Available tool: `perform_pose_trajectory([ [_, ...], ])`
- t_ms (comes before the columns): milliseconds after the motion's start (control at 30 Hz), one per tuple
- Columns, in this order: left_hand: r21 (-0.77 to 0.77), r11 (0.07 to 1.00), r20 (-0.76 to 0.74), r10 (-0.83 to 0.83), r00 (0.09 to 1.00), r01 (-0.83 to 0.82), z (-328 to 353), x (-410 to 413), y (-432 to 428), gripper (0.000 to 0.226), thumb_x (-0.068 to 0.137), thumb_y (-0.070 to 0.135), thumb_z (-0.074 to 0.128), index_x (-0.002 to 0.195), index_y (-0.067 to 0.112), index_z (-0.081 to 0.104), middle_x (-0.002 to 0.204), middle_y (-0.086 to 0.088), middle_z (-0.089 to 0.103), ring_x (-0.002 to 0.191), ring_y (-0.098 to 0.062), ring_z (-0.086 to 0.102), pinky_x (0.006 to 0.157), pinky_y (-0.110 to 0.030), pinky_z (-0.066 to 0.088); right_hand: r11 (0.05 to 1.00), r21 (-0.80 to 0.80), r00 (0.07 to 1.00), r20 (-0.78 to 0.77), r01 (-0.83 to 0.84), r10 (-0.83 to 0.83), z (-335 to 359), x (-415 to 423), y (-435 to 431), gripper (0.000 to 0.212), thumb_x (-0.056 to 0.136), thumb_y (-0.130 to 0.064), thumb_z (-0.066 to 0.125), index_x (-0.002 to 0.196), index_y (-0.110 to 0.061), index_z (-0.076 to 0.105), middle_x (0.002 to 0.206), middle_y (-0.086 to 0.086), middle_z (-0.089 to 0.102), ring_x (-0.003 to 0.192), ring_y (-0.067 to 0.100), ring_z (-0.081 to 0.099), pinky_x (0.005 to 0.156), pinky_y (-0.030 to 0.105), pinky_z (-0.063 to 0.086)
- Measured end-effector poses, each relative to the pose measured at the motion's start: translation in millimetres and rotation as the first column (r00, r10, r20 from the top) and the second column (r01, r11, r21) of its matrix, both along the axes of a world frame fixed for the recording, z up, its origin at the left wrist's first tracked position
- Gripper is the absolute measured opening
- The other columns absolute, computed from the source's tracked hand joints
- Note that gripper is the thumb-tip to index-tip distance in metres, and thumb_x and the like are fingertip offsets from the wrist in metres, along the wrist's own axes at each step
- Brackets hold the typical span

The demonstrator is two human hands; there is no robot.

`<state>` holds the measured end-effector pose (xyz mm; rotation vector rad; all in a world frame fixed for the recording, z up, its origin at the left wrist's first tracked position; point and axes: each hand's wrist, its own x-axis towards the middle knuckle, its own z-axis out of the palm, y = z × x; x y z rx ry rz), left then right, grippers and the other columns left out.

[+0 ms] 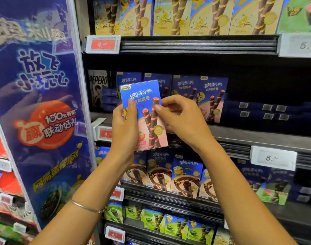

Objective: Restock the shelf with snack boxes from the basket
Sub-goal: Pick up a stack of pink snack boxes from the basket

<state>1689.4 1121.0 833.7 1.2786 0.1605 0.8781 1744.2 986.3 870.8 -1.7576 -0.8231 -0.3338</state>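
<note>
In the head view, the left hand (123, 128) gripped a snack box (144, 96) from its left side, with the thumb pressed on the front and the other fingers behind it. The right hand (183, 119) pinched the right edge of the same box, the thumb on the front and the fingers curled. The box was blue above and pink below (with dark wafer rolls printed on it). It stood almost upright, a little tilted, in the air in front of the middle shelf (257, 137), not resting on it. Behind it, similar boxes (199, 96) stood in a row on that shelf, and to their right some dark blue boxes (264, 112) lay flat. Brown boxes (186, 177) stood on the shelf below. A price tag (103, 44) hung on the upper shelf edge. A tall blue banner (36, 103) stood at the left. A thin bracelet (85, 206) was on the left wrist.
</note>
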Motion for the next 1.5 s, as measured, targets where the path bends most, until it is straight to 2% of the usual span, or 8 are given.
perform_pose_trajectory([
  [100, -0.007, 1.0, 0.019, -0.02, 1.0, 0.02, 2.6, 7.3, -6.8, 0.042, 0.11, 0.051, 0.045, 0.129, 0.015, 0.055, 0.11, -0.001, 0.081, 0.084, -0.016, 0.08, 0.061, -0.028, 0.063, 0.997, -0.073, 0.999, 0.036, 0.021, -0.018, 5.8, -3.9, -10.3, 0.039, 0.084, -0.034, 0.08, 0.117, -0.019, 0.066, 0.094, -0.004, 0.072, 0.081, 0.008, 0.071, 0.075, 0.033, 0.062],
  [233, -0.103, 0.981, 0.08, -0.157, 0.984, 0.165, 8.2, 11.3, -9.8, 0.056, 0.111, 0.058, 0.034, 0.131, 0.013, 0.06, 0.119, -0.003, 0.077, 0.107, -0.028, 0.076, 0.086, -0.046, 0.063, 1.0, 0.018, 0.997, -0.077, -0.005, 0.006, 12.1, -2.2, -22.0, 0.038, 0.085, -0.02, 0.081, 0.118, -0.012, 0.063, 0.099, 0.009, 0.071, 0.089, 0.023, 0.073, 0.078, 0.046, 0.062],
  [333, -0.049, 0.999, 0.045, -0.007, 0.999, 0.009, 7.6, 16.0, 1.1, 0.013, 0.112, 0.028, 0.048, 0.116, 0.019, 0.058, 0.102, 0.002, 0.069, 0.08, -0.013, 0.068, 0.058, -0.03, 0.056, 0.99, 0.14, 0.992, -0.123, 0.023, -0.006, 19.4, 7.5, -40.9, 0.033, 0.085, -0.013, 0.08, 0.115, -0.011, 0.065, 0.094, 0.009, 0.072, 0.092, 0.029, 0.074, 0.081, 0.049, 0.062],
  [467, 0.003, 0.993, 0.048, 0.119, 0.992, -0.119, 7.8, 15.8, 19.5, 0.018, 0.108, 0.017, 0.053, 0.126, 0.019, 0.056, 0.098, 0.008, 0.069, 0.063, -0.001, 0.064, 0.044, -0.018, 0.046, 0.961, 0.254, 0.984, -0.165, 0.111, -0.071, 22.1, 37.7, -71.5, 0.022, 0.085, -0.009, 0.078, 0.101, -0.019, 0.067, 0.082, -0.006, 0.075, 0.078, 0.014, 0.075, 0.075, 0.044, 0.063],
  [600, -0.006, 0.989, 0.071, 0.146, 0.987, -0.146, 11.1, 13.1, 24.9, 0.017, 0.109, 0.017, 0.053, 0.126, 0.018, 0.054, 0.1, 0.007, 0.07, 0.071, -0.006, 0.066, 0.044, -0.018, 0.046, 0.918, 0.135, 0.924, -0.142, 0.373, -0.354, 10.6, 71.5, -74.5, 0.031, 0.084, -0.018, 0.08, 0.111, -0.009, 0.066, 0.101, 0.009, 0.073, 0.09, 0.023, 0.072, 0.084, 0.048, 0.06],
  [800, 0.031, 0.991, 0.083, 0.129, 0.988, -0.132, 12.3, 12.7, 19.9, 0.027, 0.11, 0.016, 0.054, 0.137, 0.014, 0.052, 0.108, 0.005, 0.07, 0.076, -0.005, 0.071, 0.05, -0.017, 0.05, 0.83, -0.012, 0.83, -0.024, 0.557, -0.557, 7.6, 90.3, -52.5, 0.023, 0.087, -0.022, 0.073, 0.092, -0.006, 0.057, 0.101, 0.012, 0.064, 0.081, 0.025, 0.058, 0.063, 0.029, 0.043],
  [1167, 0.083, 0.99, 0.071, 0.105, 0.992, -0.111, 9.0, 10.5, 15.2, 0.023, 0.11, 0.019, 0.055, 0.132, 0.022, 0.052, 0.123, -0.003, 0.072, 0.091, -0.015, 0.075, 0.05, -0.02, 0.052, 0.791, -0.119, 0.799, 0.053, 0.6, -0.598, 8.5, 91.9, -27.0, 0.018, 0.091, -0.02, 0.067, 0.101, -0.006, 0.061, 0.092, 0.006, 0.046, 0.08, 0.027, 0.049, 0.068, 0.033, 0.042],
  [1500, 0.099, 0.992, 0.079, 0.074, 0.994, -0.081, 9.6, 12.0, 8.1, 0.02, 0.11, 0.018, 0.055, 0.129, 0.024, 0.052, 0.108, 0.008, 0.074, 0.076, 0.0, 0.075, 0.051, -0.022, 0.056, 0.843, -0.127, 0.851, 0.035, 0.523, -0.523, 12.2, 85.4, -32.5, 0.02, 0.091, -0.025, 0.067, 0.092, -0.006, 0.062, 0.092, 0.011, 0.066, 0.087, 0.029, 0.063, 0.069, 0.034, 0.049],
])
